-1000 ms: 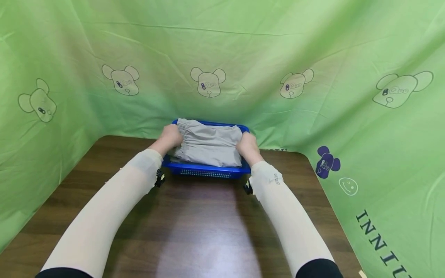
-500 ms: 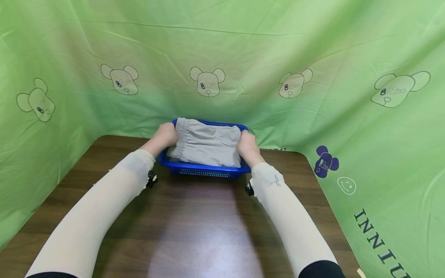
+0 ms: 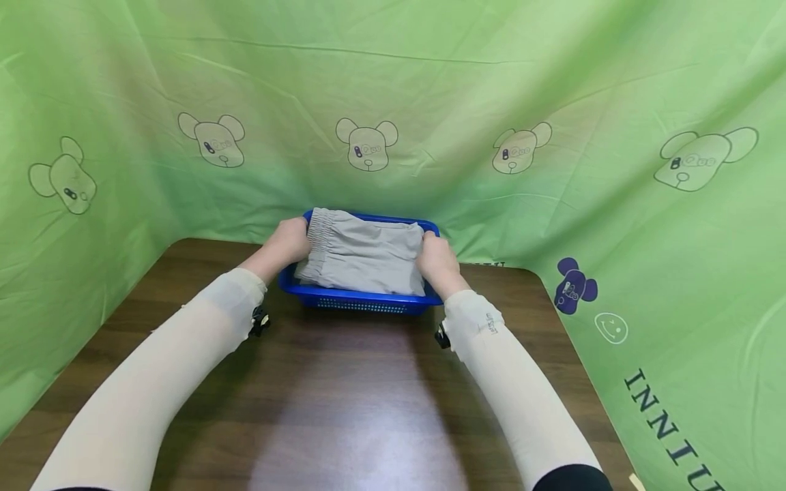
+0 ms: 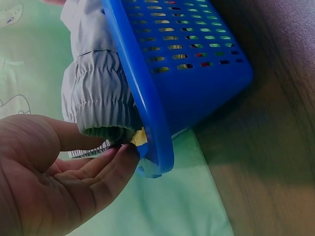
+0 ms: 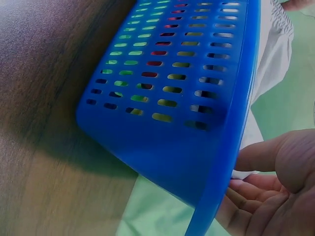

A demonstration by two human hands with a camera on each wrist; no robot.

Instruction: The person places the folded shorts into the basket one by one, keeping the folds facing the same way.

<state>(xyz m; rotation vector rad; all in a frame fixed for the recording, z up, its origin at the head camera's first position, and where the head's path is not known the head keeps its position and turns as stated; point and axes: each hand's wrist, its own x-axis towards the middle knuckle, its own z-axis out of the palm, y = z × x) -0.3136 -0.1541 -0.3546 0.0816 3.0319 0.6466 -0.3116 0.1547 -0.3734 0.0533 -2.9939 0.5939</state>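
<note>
Folded grey elastic-waist trousers [image 3: 368, 256] lie on top in a blue plastic basket [image 3: 362, 301] near the back of the table. My left hand [image 3: 287, 242] is at their gathered waistband end. In the left wrist view, thumb and fingers [image 4: 110, 169] pinch the lower edge of the elastic band [image 4: 106, 105], fingertips right at the basket rim. My right hand [image 3: 438, 259] is at the opposite end. The right wrist view shows its thumb and curled fingers [image 5: 256, 191] pinching a pale cloth edge just beyond the rim. Part of the cloth is hidden behind the basket wall there.
Yellow, red and green things show through the holes of the basket's slotted wall [image 5: 162, 64]. Brown wood tabletop [image 3: 350, 382] stretches in front of the basket. A green curtain [image 3: 442, 82] printed with bear heads hangs close behind and along both sides.
My left hand has shifted left from over the waistband to its outer edge, and its forearm moved left too. The basket's left end shows more. The right hand has barely moved.
</note>
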